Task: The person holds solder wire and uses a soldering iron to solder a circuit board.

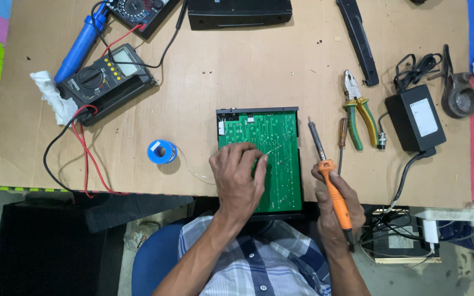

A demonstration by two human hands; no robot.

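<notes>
A green circuit board (pixel 275 137) lies in a black frame near the table's front edge. My left hand (pixel 238 178) rests on its lower left part and pinches a thin solder wire (pixel 272 151) over the board. The wire trails left to a blue solder spool (pixel 162 152). My right hand (pixel 338 200) grips the orange handle of a soldering iron (pixel 325 159). Its dark tip points away from me, just right of the board and not touching it.
Two multimeters (pixel 108 77) with red and black leads, a blue tool (pixel 80 44) and white tissue sit at the left. Green-handled pliers (pixel 357 112), a screwdriver (pixel 343 137), a black power adapter (pixel 415 118) and a black bar (pixel 357 38) lie at the right. A black box (pixel 240 12) is at the back.
</notes>
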